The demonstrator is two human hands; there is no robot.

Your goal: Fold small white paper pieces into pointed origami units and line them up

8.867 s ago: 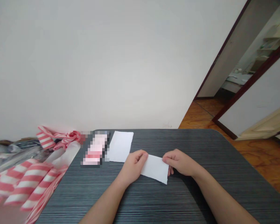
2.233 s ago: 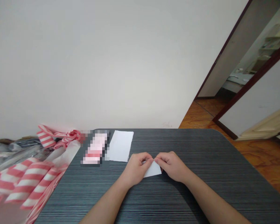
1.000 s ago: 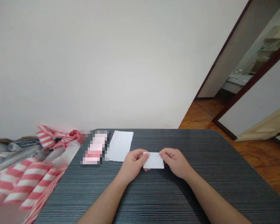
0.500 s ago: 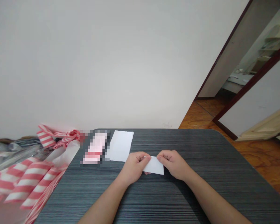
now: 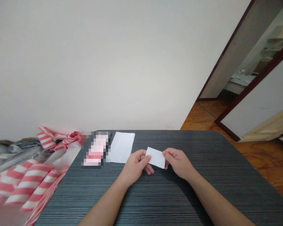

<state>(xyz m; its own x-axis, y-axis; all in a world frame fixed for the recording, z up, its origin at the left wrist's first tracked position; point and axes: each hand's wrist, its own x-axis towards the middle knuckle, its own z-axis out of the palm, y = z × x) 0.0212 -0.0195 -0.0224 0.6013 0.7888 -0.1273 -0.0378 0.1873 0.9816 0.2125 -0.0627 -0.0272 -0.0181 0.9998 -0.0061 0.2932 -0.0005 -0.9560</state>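
A small folded white paper (image 5: 156, 157) is held a little above the dark striped table (image 5: 202, 175), tilted up toward me. My left hand (image 5: 136, 167) pinches its left edge with fingers curled. My right hand (image 5: 178, 162) pinches its right edge. Both hands are closed on the paper near the table's middle.
A flat white paper sheet (image 5: 121, 147) lies behind my left hand. Beside it is a pink and white blurred packet (image 5: 96, 150). Red-and-white striped plastic bags (image 5: 25, 179) spill over the table's left edge. A wall stands behind; an open doorway (image 5: 250, 72) is at right.
The paper went from a long strip to a smaller folded piece. In the last half second both hands lifted it and tipped its face up toward me.
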